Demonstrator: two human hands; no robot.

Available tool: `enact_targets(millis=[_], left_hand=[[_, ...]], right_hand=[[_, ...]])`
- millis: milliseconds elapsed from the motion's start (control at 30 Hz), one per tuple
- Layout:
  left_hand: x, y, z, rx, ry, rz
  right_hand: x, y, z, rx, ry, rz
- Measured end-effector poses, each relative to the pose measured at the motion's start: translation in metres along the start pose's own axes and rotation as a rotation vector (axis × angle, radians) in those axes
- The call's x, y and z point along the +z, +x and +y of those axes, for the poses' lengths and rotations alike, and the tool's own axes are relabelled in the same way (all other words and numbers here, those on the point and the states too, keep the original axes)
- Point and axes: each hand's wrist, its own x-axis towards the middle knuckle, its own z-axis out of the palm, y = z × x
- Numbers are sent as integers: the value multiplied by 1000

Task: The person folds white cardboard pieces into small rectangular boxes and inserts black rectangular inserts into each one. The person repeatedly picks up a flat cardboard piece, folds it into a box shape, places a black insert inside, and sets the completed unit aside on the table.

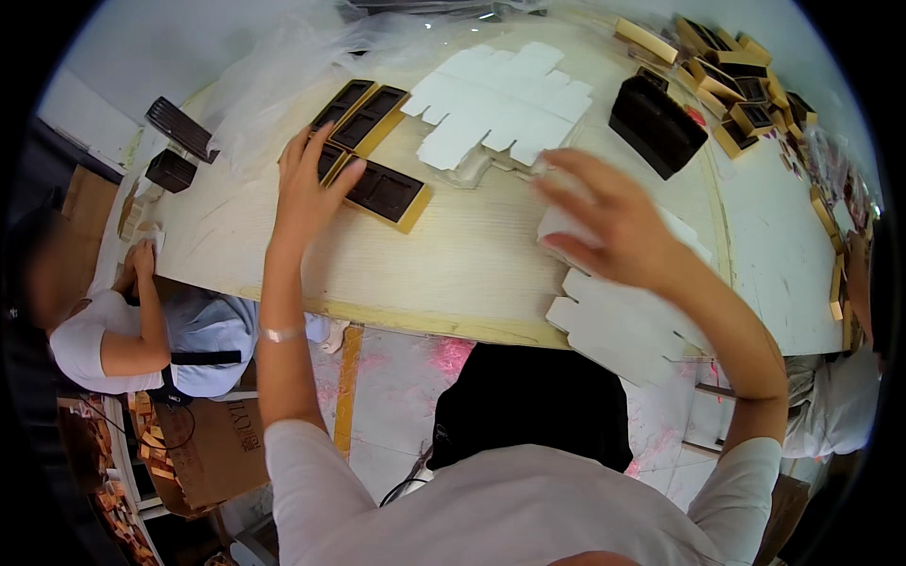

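Note:
My left hand [307, 184] lies over the left end of a cluster of gold-edged boxes with dark brown inserts. Its fingers are spread, touching a small box [330, 162] that it partly covers. Beside the thumb, another gold box [387, 191] lies at an angle; one more [373, 119] sits just beyond the fingers. Slightly blurred, my right hand [609, 217] hovers with fingers apart at the near right edge of a stack of white flat carton blanks [500, 99]. More white blanks [628, 316] lie below this hand, overhanging the table's front edge.
Dark brown trays [659, 127] stand right of the blanks, before a heap of gold boxes [727, 80]. Clear plastic sheeting [255, 80] covers the back left. At left, a co-worker [123, 330] handles small pieces near black trays [179, 132]. A cardboard box [222, 448] stands below.

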Motion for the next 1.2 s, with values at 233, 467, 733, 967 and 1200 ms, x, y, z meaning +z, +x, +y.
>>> enact_targets(millis=[233, 467, 733, 967, 1200], left_hand=[[33, 83, -53, -283, 198, -540], [15, 38, -35, -211, 299, -401], [-1, -11, -21, -5, 118, -246], [-28, -43, 8, 164, -7, -323], [-46, -73, 27, 327, -149, -436]], right_hand=[[109, 133, -61, 73, -206, -422], [69, 72, -109, -323, -155, -246], [-189, 8, 94, 770, -776, 7], [-33, 48, 17, -33, -187, -148], [88, 101, -62, -127, 210, -418]])
